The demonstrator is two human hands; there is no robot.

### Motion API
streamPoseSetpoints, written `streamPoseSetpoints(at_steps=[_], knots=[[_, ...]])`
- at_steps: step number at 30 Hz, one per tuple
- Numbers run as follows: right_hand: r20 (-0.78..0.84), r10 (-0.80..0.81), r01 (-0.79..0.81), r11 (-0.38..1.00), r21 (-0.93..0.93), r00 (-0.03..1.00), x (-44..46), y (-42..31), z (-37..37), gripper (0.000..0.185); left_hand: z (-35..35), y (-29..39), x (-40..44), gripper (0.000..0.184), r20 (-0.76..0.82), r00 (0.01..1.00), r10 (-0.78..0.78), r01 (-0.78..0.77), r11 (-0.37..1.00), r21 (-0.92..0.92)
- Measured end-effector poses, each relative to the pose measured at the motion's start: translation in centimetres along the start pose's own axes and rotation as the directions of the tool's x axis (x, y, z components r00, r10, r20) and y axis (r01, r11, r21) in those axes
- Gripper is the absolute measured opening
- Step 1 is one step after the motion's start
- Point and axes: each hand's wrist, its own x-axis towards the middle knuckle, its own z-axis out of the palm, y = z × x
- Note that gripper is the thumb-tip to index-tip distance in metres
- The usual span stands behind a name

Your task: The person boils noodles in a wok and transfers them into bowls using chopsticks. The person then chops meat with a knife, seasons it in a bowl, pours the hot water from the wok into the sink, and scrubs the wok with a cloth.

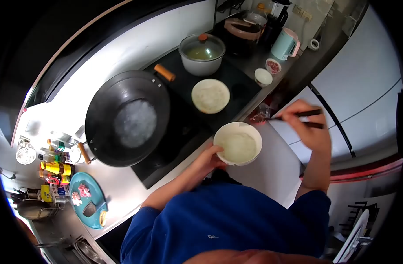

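My left hand (209, 157) grips the near-left rim of a white bowl (238, 144), which is tipped a little toward me. Pale, whitish contents cover the bowl's bottom; what they are I cannot make out. To the right of the bowl, my right hand (309, 130) is closed around a pair of dark chopsticks (309, 113), their tips pointing left, apart from the bowl. Left of the bowl sits a large black wok (102, 132) on the cooktop, with cloudy, steaming liquid in its bottom. Beyond my left hand, a second bowl (210, 96) of pale contents rests on the cooktop.
A lidded grey pot (201, 64) stands at the back. Two small bowls (263, 77) and a mint kettle (284, 44) are at the far right. On the left lies a teal cutting board (80, 182) with raw meat and a cleaver (89, 209), beside several condiment bottles (55, 168).
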Motion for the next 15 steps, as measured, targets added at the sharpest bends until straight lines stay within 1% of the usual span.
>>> streamPoseSetpoints(at_steps=[1,2,3,4,5,6,7,8,9,11,12,13,15], knots=[[0.121,0.172,-0.160,0.981,-0.107,0.978,0.0,1.9,-1.4,0.008,0.2,-0.8,3.3,0.049,0.024,0.999,0.025,-0.023,0.997,-0.079],[-0.026,0.170,-0.171,0.985,-0.029,0.985,0.0,4.4,-2.0,0.009,0.3,-1.2,6.5,0.049,0.046,0.998,0.049,-0.042,0.988,-0.151],[-0.172,0.183,-0.177,0.983,0.053,0.968,0.0,7.1,-2.1,0.010,0.7,-1.2,9.5,0.053,0.024,0.997,0.070,-0.066,0.987,-0.143],[-0.176,0.189,-0.180,0.982,0.063,0.966,0.3,9.8,-2.4,0.010,1.0,-1.1,12.6,0.058,0.004,0.996,0.090,-0.089,0.986,-0.141],[-0.285,0.150,-0.115,0.984,0.136,0.947,0.8,12.4,-2.6,0.010,0.7,-1.0,15.6,0.053,0.008,0.985,0.175,-0.173,0.977,-0.123],[-0.385,0.118,-0.042,0.979,0.201,0.915,1.3,15.2,-2.5,0.010,2.0,0.1,17.5,0.047,-0.149,0.976,0.157,-0.179,0.973,-0.143],[-0.372,-0.001,0.045,0.993,0.108,0.928,2.1,18.3,-1.9,0.011,2.3,0.6,19.8,0.043,-0.238,0.948,0.209,-0.253,0.952,-0.170],[-0.375,-0.040,0.075,0.994,0.079,0.926,3.2,20.5,-1.1,0.011,2.6,1.4,21.6,0.056,-0.260,0.940,0.219,-0.266,0.951,-0.161],[-0.379,-0.081,0.107,0.993,0.050,0.922,4.2,22.2,0.0,0.011,3.0,1.9,23.0,0.056,-0.285,0.932,0.225,-0.280,0.945,-0.167],[-0.353,-0.090,0.109,0.993,0.035,0.931,6.2,25.2,2.1,0.012,3.9,3.0,25.5,0.062,-0.516,0.825,0.232,-0.360,0.919,-0.162],[-0.333,-0.070,0.111,0.988,0.107,0.940,7.0,26.1,3.1,0.013,4.6,3.3,26.1,0.066,-0.546,0.800,0.248,-0.412,0.889,-0.199],[-0.302,-0.040,0.082,0.989,0.125,0.952,7.7,26.6,3.8,0.014,4.8,3.4,26.7,0.066,-0.549,0.797,0.250,-0.416,0.887,-0.200],[-0.239,-0.073,0.100,0.990,0.103,0.968,8.7,28.0,5.3,0.015,4.9,3.7,27.4,0.067,-0.611,0.725,0.319,-0.512,0.843,-0.167]])
